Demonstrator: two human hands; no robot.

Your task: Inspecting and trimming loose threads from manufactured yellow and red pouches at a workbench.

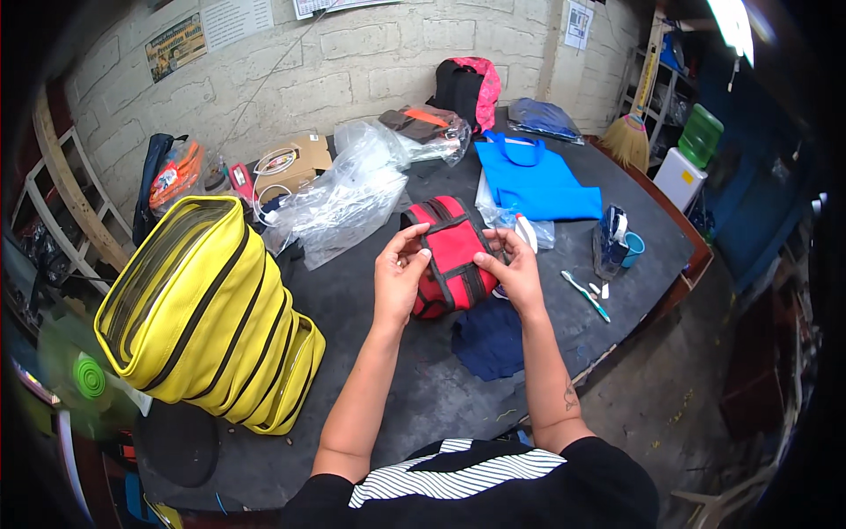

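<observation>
Holding the small red bag [456,248] by its two sides, the person had both hands on it in front of the body, over the dark table [423,401]. Left hand [398,275] was partly closed: thumb on the near face by the red panel's edge, index finger bent over the left side, a loose pinch. Right hand [515,271] roughly mirrored it, thumb on the panel's right edge, other fingers curled behind. Couldn't tell how hard either pressed, or whether the bag's underside touched the table.

Bag looked boxy, with black trim and dark strips around the red panel. My read on handling: light, soft fabric, stiffer along the bound edges, not fragile, low slip risk. Flat panel would probably dent under a push. Best hold: trimmed edges on opposite sides, thumbs near the seams, as the hands had it; pinching mid-panel would likely just fold it.

Nearby: navy cloth [490,342] lay crumpled on the table just below the bag. White bottle [526,233] was just beyond the right hand. Large yellow bag [211,309] with dark zip lines leaned well to the left, clear of the left hand.
</observation>
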